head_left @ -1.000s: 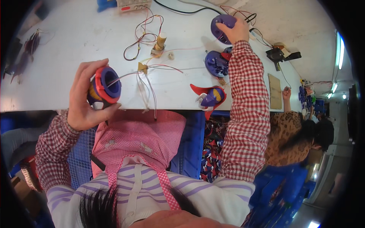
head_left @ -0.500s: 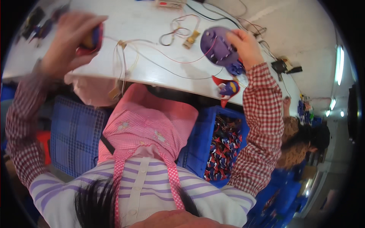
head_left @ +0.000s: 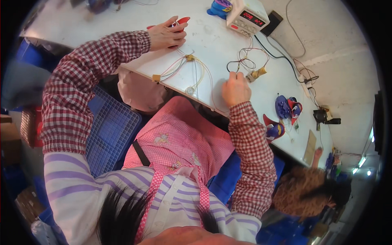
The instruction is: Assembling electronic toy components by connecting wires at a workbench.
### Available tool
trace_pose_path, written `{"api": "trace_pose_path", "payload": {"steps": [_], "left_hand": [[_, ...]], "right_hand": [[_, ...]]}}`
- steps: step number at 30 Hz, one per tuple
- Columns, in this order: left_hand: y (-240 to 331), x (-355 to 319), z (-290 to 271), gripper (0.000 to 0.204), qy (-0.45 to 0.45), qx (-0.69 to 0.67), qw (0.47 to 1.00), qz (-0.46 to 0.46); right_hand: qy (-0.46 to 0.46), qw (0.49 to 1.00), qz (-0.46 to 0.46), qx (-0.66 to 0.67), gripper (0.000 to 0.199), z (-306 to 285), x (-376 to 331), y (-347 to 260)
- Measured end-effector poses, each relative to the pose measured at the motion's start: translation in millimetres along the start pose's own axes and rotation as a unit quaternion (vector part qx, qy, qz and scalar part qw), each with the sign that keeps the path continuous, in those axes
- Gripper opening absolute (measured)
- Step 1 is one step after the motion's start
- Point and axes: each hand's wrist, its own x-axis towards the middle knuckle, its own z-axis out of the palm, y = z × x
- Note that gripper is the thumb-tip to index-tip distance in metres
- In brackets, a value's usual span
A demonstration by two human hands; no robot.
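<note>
My left hand (head_left: 166, 36) rests on the white tabletop, fingers curved over a toy part with red wing-like tips (head_left: 184, 20); most of it is hidden beneath the palm. My right hand (head_left: 237, 90) is closed in a pinch at the end of a thin wire lead (head_left: 232, 65), near the table's front. Beside its fingertips lies a yellowish taped connector (head_left: 258, 73). Between the hands, a bundle of thin wires (head_left: 175, 68) runs from a small yellow-brown connector (head_left: 189, 58), and a small silvery disc (head_left: 190, 90) sits at the table edge.
A power supply (head_left: 247, 16) with a red display stands at the back, a blue-purple toy (head_left: 220, 8) beside it. Several red-and-purple toy parts (head_left: 275, 130) lie at right. Below the table are a blue crate (head_left: 112, 130) and a pink bag (head_left: 141, 92). Another person (head_left: 300, 190) sits at right.
My view has turned rightward. My left hand has come down onto the table with its toy part. My right hand no longer holds the purple disc-shaped part and is now at the wire lead.
</note>
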Motion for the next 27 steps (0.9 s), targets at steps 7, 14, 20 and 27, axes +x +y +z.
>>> {"api": "trace_pose_path", "payload": {"steps": [7, 14, 20, 27], "left_hand": [[-14, -5, 30, 0.039, 0.073, -0.069, 0.993, 0.07], [-21, -13, -21, 0.048, 0.121, -0.082, 0.986, -0.076], [100, 32, -88, 0.034, 0.138, -0.589, 0.762, -0.229], [140, 121, -41, 0.029, 0.159, -0.435, 0.844, -0.269]], "right_hand": [[0.064, 0.968, -0.02, 0.243, 0.034, -8, -4, 0], [0.069, 0.888, 0.239, 0.387, 0.056, 8, 21, 116], [-0.017, 0.851, 0.25, 0.461, 0.044, 33, 42, 129], [-0.008, 0.776, 0.175, 0.606, 0.026, -33, 8, 85]]}}
